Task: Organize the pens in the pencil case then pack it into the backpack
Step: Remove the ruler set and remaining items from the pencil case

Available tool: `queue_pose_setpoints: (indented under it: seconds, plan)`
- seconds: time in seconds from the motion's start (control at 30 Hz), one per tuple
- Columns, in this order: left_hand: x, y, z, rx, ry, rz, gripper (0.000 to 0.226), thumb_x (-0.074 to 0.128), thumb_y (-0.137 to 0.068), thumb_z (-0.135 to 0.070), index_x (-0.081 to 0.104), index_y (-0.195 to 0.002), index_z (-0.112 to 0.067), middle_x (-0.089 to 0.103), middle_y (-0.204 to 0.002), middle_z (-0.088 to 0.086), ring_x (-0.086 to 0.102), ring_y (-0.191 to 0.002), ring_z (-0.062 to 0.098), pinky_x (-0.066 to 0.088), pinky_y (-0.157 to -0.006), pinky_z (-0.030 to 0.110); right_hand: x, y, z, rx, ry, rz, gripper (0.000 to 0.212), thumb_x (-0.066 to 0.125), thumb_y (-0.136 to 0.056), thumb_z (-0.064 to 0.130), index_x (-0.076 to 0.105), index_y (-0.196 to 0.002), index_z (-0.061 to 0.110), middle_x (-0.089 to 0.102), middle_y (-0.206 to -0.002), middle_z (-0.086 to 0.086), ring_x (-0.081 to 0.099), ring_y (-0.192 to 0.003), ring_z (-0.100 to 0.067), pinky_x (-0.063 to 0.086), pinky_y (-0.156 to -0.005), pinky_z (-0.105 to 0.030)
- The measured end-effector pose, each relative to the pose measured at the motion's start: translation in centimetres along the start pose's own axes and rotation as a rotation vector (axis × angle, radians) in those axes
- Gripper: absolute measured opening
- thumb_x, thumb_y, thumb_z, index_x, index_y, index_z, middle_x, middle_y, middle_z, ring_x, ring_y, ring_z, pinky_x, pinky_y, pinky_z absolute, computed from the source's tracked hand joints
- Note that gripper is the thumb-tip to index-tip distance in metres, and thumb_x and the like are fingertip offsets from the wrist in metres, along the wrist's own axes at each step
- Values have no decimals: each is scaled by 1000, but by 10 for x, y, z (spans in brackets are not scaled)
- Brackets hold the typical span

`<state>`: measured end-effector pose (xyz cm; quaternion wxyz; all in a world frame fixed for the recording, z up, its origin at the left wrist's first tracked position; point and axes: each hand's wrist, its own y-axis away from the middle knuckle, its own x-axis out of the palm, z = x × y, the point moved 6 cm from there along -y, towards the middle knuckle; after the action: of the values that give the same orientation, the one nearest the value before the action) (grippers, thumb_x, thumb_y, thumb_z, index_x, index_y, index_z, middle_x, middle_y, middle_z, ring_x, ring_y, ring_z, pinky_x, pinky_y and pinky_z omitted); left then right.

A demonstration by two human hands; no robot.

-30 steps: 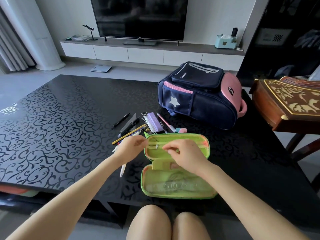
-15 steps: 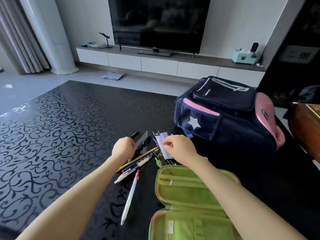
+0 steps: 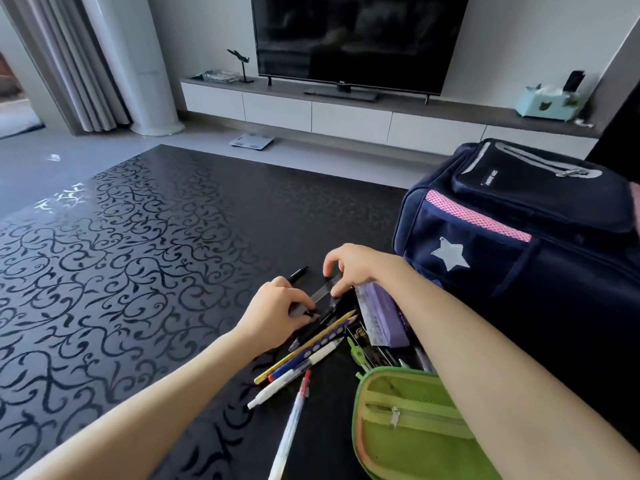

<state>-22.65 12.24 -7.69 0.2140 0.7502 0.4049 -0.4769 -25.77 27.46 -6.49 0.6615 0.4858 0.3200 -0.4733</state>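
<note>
1. Head view: both bare hands meet over a loose pile of pens (image 3: 313, 356) on the black scroll-patterned table (image 3: 121, 254), just beyond the pencil case (image 3: 408, 431).
2. The right hand (image 3: 356, 268) reaches in over the case. Its thumb and fingertips are curled and pinch the far end of a thin grey translucent strip, which looks like a ruler (image 3: 323, 293), though blur makes that uncertain.
3. The left hand (image 3: 277, 315) has its fingers curled down tight on the near end of the same ruler, so the strip runs between the two hands just above the pile.
4. A black pen (image 3: 298, 274) lies by the left hand's knuckles, on the far side.
5. Nearer the person, a yellow pencil (image 3: 277, 367), a white pen (image 3: 294, 374) and a clear pen with a red cap (image 3: 291, 424) fan out across the table, some of them crossing.
6. A purple box (image 3: 382, 318) lies under the right forearm, next to the pile.
7. The pencil case is green and lies open at the lower right, with its inner zip pocket facing up. The right forearm crosses over it.
8. The backpack (image 3: 519, 244), navy with pink mesh trim and a pale star, stands on the table to the right of the hands, near the pile and apart from the case.
9. A dark television (image 3: 349, 39) sits on a low white cabinet (image 3: 346, 119) beyond the table.
</note>
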Motion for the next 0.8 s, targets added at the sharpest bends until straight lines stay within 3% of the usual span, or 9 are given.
queue_pose_setpoints:
  seconds: [0.17, 0.27, 0.37, 0.43, 0.5, 0.67, 0.73, 0.8]
  plan:
    - [1, -5, -1, -23, 12, -39, 18, 73, -77, -28, 69, -93, -20, 45, -94, -2, 45, -86, 16, 37, -74, 22, 3, 5, 0, -38, 43, 20, 32, 80, -71, 27, 64, -98, 20, 54, -98, 2, 57, -93, -20, 47, -78, -30]
    - [1, -7, -3, -40, 31, -28, 28, 73, -77, -26, 62, -101, -16, 49, -96, 1, 50, -90, 20, 44, -79, 28, 4, 6, -3, -28, 67, 41, 33, 81, -69, 29, 63, -94, 18, 61, -104, -1, 59, -95, -21, 47, -79, -30]
    - [-5, -9, -4, -58, 104, -15, 34, 70, -80, -19, 57, -111, -14, 56, -93, -2, 54, -86, 16, 44, -77, 23, 4, 10, -8, -30, -4, 16, 29, 80, -69, 26, 59, -87, 18, 62, -90, 2, 60, -84, -19, 47, -74, -31]
    - [-14, -8, -6, -66, 184, -63, 27, 66, -81, -10, 61, -107, -14, 60, -82, -6, 54, -73, 8, 41, -66, 13, 1, 16, -9, -50, -91, -84, 22, 79, -69, 22, 57, -76, 22, 60, -75, 8, 58, -74, -15, 46, -67, -30]
    - [-27, -6, -11, -81, 220, -158, 20, 65, -82, -8, 66, -100, -16, 64, -79, -5, 57, -71, 10, 39, -62, 9, -4, 27, -8, -72, -187, -216, 22, 77, -68, 18, 56, -66, 26, 60, -69, 9, 57, -68, -13, 48, -66, -32]
    - [-60, 8, -41, -16, 238, -305, 22, 67, -79, -10, 66, -101, -16, 63, -87, -1, 57, -80, 16, 44, -71, 20, -13, 72, -1, -125, -370, -472, 13, 70, -72, 14, 63, -68, 24, 68, -73, 1, 63, -72, -18, 52, -75, -42]
    - [-78, 27, -56, 48, 112, -454, 30, 70, -77, -12, 63, -106, -16, 60, -93, 1, 54, -85, 18, 42, -80, 26, -21, 101, -4, -121, -458, -596, 9, 70, -74, 14, 64, -71, 20, 68, -73, 0, 62, -72, -19, 51, -75, -39]
    - [-83, 56, -73, 124, 76, -508, 27, 72, -75, -15, 63, -101, -15, 60, -92, 0, 52, -85, 18, 37, -80, 22, -27, 135, -11, -80, -542, -696, 8, 72, -76, 13, 65, -75, 18, 66, -71, 3, 60, -69, -15, 50, -73, -31]
